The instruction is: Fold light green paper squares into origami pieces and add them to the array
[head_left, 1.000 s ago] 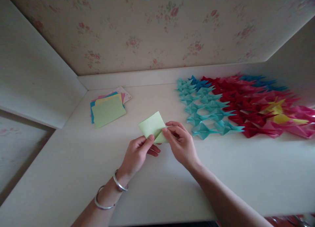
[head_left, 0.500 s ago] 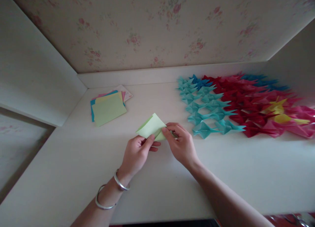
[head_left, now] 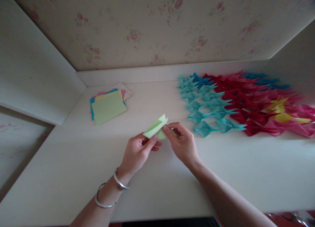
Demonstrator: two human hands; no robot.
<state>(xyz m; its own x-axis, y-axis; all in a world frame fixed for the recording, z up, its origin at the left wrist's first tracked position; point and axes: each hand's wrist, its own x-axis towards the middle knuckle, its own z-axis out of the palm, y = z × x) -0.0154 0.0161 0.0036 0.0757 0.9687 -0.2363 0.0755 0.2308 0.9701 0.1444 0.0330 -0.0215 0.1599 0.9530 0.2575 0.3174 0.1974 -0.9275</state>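
Observation:
A light green sheet of origami paper (head_left: 155,126), partly folded, is held above the white table in front of me. My left hand (head_left: 140,150) pinches its lower left part, thumb on top and fingers underneath. On the right side, my right hand (head_left: 181,141) grips the paper between thumb and fingers. The upper flap stands up from the rest, with a narrow gap between the layers. Part of the paper's right end is hidden behind my right fingers.
At the back left lies a stack of coloured paper sheets (head_left: 110,107), green on top. Several turquoise paper cranes (head_left: 204,128) stand in rows at right, beside red cranes (head_left: 253,123), pink, blue and yellow ones (head_left: 279,110). A floral wall (head_left: 133,36) rises behind the table (head_left: 81,161).
The green paper's upper flap has tilted over to the right and narrowed, showing its inner side. Both hands keep their grip in nearly the same place.

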